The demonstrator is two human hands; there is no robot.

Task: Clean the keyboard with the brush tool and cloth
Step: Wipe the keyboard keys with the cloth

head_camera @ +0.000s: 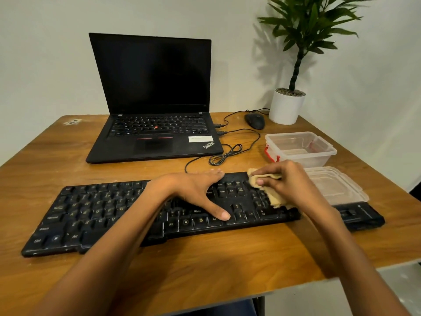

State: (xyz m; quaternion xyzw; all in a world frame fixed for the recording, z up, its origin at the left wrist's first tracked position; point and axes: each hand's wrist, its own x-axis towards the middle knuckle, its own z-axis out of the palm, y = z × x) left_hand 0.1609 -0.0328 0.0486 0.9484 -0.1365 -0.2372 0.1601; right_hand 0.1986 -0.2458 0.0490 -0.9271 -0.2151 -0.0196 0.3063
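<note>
Head view: the left hand (pixel 196 192) lies flat on the black keyboard (pixel 91 213), grip spread wide, fingers straight, holding nothing. The right hand (pixel 293 188) curls its grip round a tan cloth (pixel 273 197), pressing it on the keyboard's right part. The keyboard lies along the table's (pixel 227 265) near edge.

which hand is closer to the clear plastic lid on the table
Right. The right hand, holding the cloth, is just left of the lid; the left hand rests on the keyboard farther left.
</note>
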